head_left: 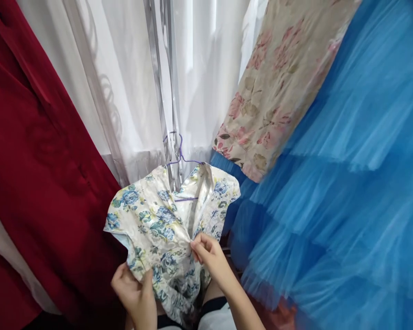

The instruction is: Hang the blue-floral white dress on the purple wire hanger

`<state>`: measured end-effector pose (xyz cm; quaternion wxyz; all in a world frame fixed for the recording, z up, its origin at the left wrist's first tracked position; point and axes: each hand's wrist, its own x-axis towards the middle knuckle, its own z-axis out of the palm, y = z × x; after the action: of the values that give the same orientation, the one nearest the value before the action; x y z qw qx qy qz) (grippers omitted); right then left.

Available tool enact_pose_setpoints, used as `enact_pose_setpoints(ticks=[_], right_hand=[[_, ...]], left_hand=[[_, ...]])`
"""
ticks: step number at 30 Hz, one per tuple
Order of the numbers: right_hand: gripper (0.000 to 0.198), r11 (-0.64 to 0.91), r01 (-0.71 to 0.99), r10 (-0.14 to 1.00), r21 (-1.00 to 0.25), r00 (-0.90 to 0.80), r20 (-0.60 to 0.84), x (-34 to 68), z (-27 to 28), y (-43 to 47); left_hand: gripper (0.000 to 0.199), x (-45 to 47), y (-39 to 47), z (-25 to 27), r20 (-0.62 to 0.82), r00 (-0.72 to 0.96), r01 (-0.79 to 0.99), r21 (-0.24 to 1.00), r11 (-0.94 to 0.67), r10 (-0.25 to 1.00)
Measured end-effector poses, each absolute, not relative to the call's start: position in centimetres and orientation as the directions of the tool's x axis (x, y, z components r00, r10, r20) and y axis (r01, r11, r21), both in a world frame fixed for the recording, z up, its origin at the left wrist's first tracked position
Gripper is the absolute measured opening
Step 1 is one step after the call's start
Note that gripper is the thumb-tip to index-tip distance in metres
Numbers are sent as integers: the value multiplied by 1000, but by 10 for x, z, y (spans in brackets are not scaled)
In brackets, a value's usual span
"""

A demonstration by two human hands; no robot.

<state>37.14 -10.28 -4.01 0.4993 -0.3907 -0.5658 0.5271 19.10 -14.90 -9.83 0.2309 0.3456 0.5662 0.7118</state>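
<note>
A cream dress with blue flowers (158,220) hangs on a thin purple hanger (181,159), low in the middle of the head view. Its front neckline is parted, and the pale lining shows inside. My right hand (208,254) pinches the edge of the front opening at the chest between thumb and fingertips. At the armhole side on the left, my left hand (136,291) grips the dress fabric, thumb in front and fingers partly behind the cloth. The lower part of the dress drops toward my lap and is partly hidden by my hands.
Dark red cloth (48,160) hangs on the left. White curtain-like fabric (134,87) with silvery ribbons (163,68) falls behind the hanger. On the right hang a beige floral garment (265,110) and a tiered blue tulle skirt (316,201), close to my right arm.
</note>
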Motion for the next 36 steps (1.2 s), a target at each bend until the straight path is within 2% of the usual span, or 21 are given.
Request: enact_pose_setpoints(ticks=[2, 3, 4, 6, 8, 9, 13, 16, 18, 20, 22, 23, 25, 27, 28, 30, 31, 33, 36], right_hand=[[33, 57, -109, 970, -992, -231, 81, 373, -44, -108], [31, 30, -115, 966, -993, -253, 58, 372, -44, -111], [30, 13, -126, 960, -992, -275, 48, 370, -44, -114], [28, 4, -162, 955, -987, -292, 51, 365, -41, -120], [27, 2, -188, 955, -982, -292, 58, 364, -39, -123], [26, -5, -186, 955, -982, -294, 51, 366, -39, -122], [21, -48, -166, 958, -985, -288, 2, 392, -20, -98], [22, 13, -184, 956, -983, -286, 66, 405, 24, -64], [22, 106, -183, 937, -977, -309, 160, 400, 60, -40], [24, 183, -196, 936, -963, -264, 231, 388, 92, -20], [25, 219, -223, 942, -950, -205, 266, 375, 112, -7], [25, 230, -235, 944, -945, -182, 275, 369, 116, -3], [23, 246, -259, 944, -934, -153, 291, 362, 113, -3], [21, 273, -276, 938, -922, -134, 318, 362, 103, -10], [21, 288, -278, 935, -917, -127, 332, 363, 98, -14], [22, 322, -251, 925, -913, -124, 360, 367, 92, -22], [23, 345, -223, 918, -912, -120, 377, 369, 91, -25], [25, 384, -174, 906, -907, -119, 407, 372, 95, -29], [26, 424, -141, 885, -895, -146, 442, 371, 99, -26]], left_hand=[[60, 199, -146, -87, 414, -725, 204, 893, -402, 550], [53, 206, -145, -81, 470, -681, 251, 870, -423, 562], [45, 213, -143, -77, 482, -581, 267, 874, -405, 656], [25, 229, -139, -73, 391, -342, 256, 914, -316, 854], [8, 242, -135, -73, 308, -198, 266, 931, -252, 930], [5, 247, -133, -75, 321, -163, 286, 920, -267, 933], [16, 256, -132, -71, 425, 59, 482, 780, -399, 903], [20, 257, -138, -53, 343, 238, 675, 614, -409, 909], [33, 257, -141, -39, 269, 322, 776, 474, -416, 908], [43, 257, -140, -31, 184, 385, 835, 347, -426, 904], [44, 257, -137, -30, 117, 407, 863, 276, -424, 906], [42, 256, -134, -31, 107, 410, 862, 279, -423, 906], [32, 252, -126, -34, 166, 429, 805, 376, -459, 888], [22, 243, -113, -27, 365, 374, 677, 521, -521, 852], [22, 236, -105, -18, 489, 287, 607, 572, -552, 823], [29, 222, -86, 11, 677, 49, 517, 612, -599, 734], [35, 216, -75, 28, 719, -30, 492, 615, -616, 695], [43, 208, -52, 62, 743, 19, 473, 583, -660, 669], [24, 212, -27, 92, 749, 160, 463, 518, -719, 643]])
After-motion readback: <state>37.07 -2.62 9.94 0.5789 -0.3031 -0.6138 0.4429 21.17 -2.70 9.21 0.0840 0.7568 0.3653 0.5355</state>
